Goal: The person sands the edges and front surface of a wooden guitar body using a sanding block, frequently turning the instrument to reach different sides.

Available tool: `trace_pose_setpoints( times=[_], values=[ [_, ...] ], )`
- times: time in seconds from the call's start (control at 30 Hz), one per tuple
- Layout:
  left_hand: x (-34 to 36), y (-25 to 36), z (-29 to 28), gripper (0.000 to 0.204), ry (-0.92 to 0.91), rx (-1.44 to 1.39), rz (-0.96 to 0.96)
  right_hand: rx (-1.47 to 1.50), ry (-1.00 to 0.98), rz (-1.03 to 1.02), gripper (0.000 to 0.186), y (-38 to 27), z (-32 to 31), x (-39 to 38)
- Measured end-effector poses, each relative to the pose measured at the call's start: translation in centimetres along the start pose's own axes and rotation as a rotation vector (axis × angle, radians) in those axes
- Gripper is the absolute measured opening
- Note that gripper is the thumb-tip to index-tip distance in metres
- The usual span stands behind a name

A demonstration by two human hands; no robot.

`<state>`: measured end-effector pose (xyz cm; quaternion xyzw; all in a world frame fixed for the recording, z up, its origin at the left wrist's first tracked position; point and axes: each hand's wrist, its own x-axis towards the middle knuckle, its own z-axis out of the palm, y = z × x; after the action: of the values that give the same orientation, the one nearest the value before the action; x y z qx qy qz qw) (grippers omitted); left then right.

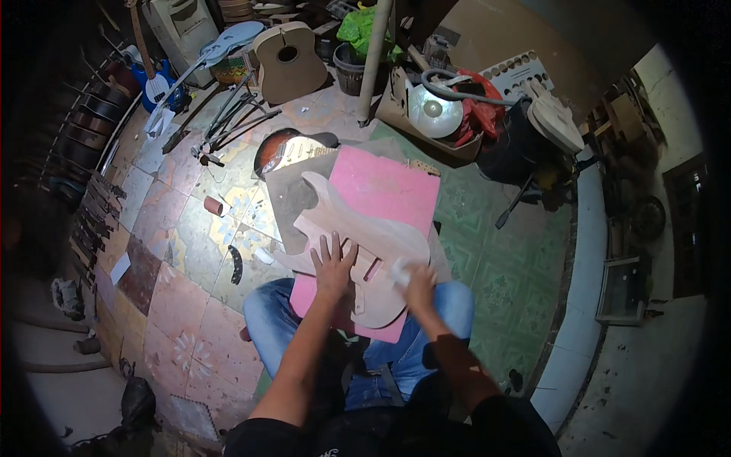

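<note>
A bare wooden electric guitar body with routed cavities lies across a pink board over my lap. My left hand rests flat on it with fingers spread, beside the cavities. Towards its right edge my right hand is closed on a small whitish pad pressed to the wood. That hand is smeared by motion, and I cannot make out the pad's exact kind.
Beyond the board lies a sunburst guitar body with a pale pickguard. On the tiled floor are a brown cup-like cylinder and a curved black piece. An acoustic guitar body, metal stand and cardboard box stand farther back.
</note>
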<state>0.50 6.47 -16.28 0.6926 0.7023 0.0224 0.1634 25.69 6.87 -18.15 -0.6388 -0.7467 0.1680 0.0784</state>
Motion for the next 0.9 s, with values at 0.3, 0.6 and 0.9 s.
trace_pose_setpoints(
  times=[0.3, 0.6, 0.9],
  values=[
    [-0.1, -0.5, 1.7, 0.081, 0.076, -0.029, -0.015, -0.041, -0.151, -0.118, 0.059, -2.7, 1.1, -6.0],
    [0.4, -1.8, 4.4, 0.106, 0.198, 0.088, 0.041, 0.010, -0.043, -0.093, 0.058, -3.3, 1.2, -6.1],
    [-0.3, -0.5, 1.9, 0.106, 0.103, 0.013, 0.055, 0.047, 0.141, 0.099, 0.061, 2.3, -0.1, 2.6]
  ],
)
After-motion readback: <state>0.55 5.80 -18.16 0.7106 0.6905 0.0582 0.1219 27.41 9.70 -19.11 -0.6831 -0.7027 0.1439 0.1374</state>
